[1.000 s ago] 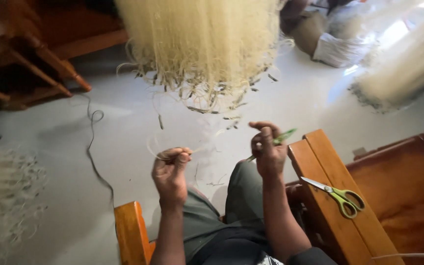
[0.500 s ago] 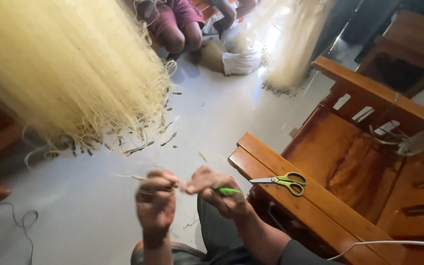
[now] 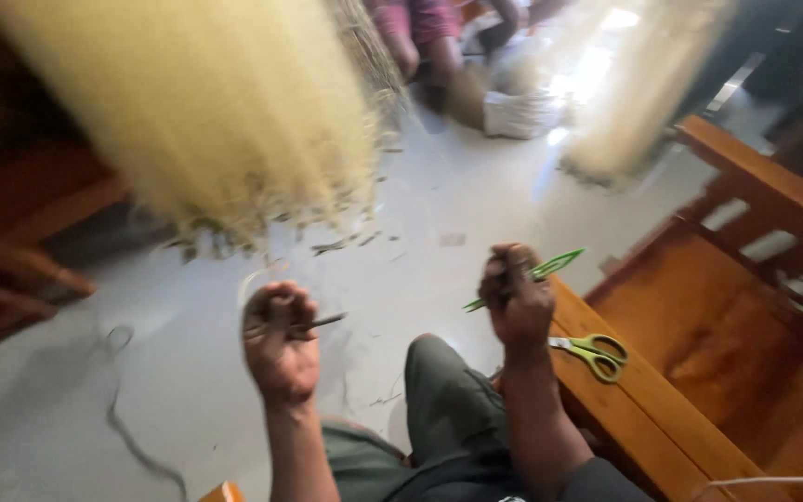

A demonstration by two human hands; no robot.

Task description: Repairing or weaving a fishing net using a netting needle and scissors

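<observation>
Left hand: my left hand (image 3: 279, 342) is closed in a fist around a thin dark stick (image 3: 320, 323), whose tip pokes out to the right; a pale thread loops up from the fist.
Right hand: my right hand (image 3: 516, 297) is closed around a slim green tool (image 3: 533, 275), which slants up to the right past my knuckles.
Spacing: the two hands are raised over my knee, apart from each other, not touching.
Scissors: green-handled scissors (image 3: 592, 351) lie on the wooden bench arm (image 3: 662, 409), just right of my right wrist.
Fibres: a big bundle of pale yellow strands (image 3: 206, 121) hangs in front of me, blurred, its ragged ends above the floor (image 3: 457, 204).
Beyond: another person (image 3: 439, 37) sits on the floor near a second hanging bundle (image 3: 638, 93).
Floor left: a dark cord (image 3: 123, 418) trails across it.
</observation>
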